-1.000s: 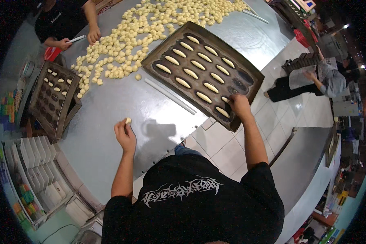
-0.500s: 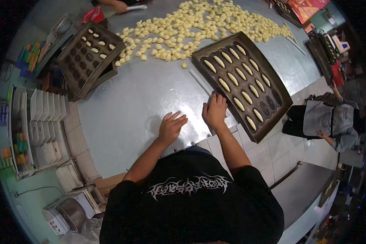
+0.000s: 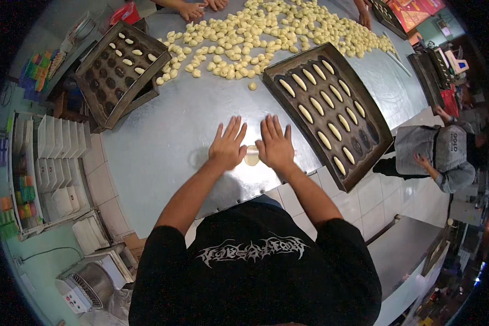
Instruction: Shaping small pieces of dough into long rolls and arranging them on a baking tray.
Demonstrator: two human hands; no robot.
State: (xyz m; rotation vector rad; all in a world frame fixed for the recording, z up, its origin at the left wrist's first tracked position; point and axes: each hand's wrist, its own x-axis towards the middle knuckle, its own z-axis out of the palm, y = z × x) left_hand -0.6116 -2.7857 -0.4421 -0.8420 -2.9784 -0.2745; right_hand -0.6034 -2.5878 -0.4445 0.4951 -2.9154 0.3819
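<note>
My left hand [image 3: 228, 144] and my right hand [image 3: 276, 144] lie side by side over the metal table [image 3: 163, 146], palms down and fingers stretched forward. Between the thumbs shows a short stretch of a pale rolling pin [image 3: 252, 152]; the rest is hidden beneath my palms. A flattened piece of dough [image 3: 251, 161] lies under it. To the right of my right hand, a dark baking tray [image 3: 383, 130] holds rows of slim dough sticks [image 3: 326, 99] in its hollows. A single dough ball [image 3: 252, 86] sits ahead of my fingers.
Many dough balls [image 3: 233, 51] spread across the far table. At the left, another moulded tray [image 3: 100, 89] rests tilted on a second one. Other people's hands [image 3: 192, 11] reach in at the far edge. A person in an apron [image 3: 418, 149] stands at the right.
My right hand has left the tray's side and both hands have come together, flat over the rolling pin. The pin has moved from beside the tray onto the flattened dough.
</note>
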